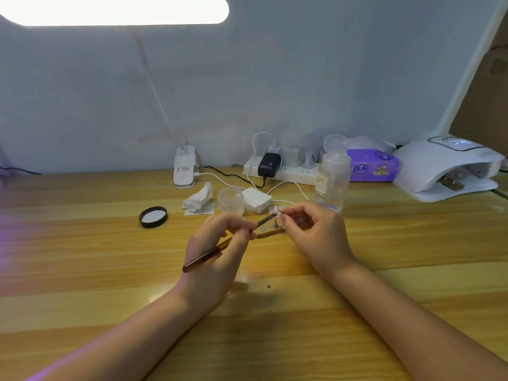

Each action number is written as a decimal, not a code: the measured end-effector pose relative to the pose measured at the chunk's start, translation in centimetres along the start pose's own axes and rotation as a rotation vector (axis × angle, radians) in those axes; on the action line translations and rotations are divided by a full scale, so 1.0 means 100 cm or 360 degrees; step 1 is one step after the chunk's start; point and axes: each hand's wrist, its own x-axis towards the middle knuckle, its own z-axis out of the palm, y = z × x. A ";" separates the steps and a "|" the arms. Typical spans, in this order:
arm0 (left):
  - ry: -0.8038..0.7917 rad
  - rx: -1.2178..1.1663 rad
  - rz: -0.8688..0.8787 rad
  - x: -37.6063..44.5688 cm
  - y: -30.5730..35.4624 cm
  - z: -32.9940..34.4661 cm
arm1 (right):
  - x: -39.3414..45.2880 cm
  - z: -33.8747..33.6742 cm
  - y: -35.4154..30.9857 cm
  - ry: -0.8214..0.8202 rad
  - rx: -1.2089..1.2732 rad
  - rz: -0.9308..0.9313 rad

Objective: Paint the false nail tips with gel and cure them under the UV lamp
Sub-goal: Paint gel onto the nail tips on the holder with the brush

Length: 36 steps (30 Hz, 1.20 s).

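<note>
My left hand [220, 243] pinches the gel brush [220, 247] like a pen while my right hand [310, 229] grips the nail tip [277, 210] above the table [82, 270], raised so the bristles reach it.

There is a single view, taken from a wide-angle camera worn on the person's head. It looks forward and down across the wooden bench [82, 270] toward a pale wall [275, 78] at the back. Both forearms enter from the bottom edge, and the left hand [217, 251] and right hand [316, 235] meet near the middle of the frame, close under the lens. The far edge of the bench lies at about mid-height. A desk lamp head [115, 9] glows at the top left corner. Straight lines bow toward the edges. The UV lamp [448, 169] sits far right.
</note>
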 end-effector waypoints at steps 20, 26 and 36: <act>-0.0009 -0.0022 -0.0138 0.005 0.001 -0.004 | 0.000 0.000 0.000 -0.0015 -0.0083 -0.0048; -0.0036 -0.0070 -0.0046 0.005 0.002 -0.004 | 0.000 0.001 -0.001 -0.0010 -0.0056 -0.0033; -0.0053 -0.0097 -0.0053 0.005 0.001 -0.004 | 0.000 0.000 -0.002 -0.0016 -0.0011 0.0001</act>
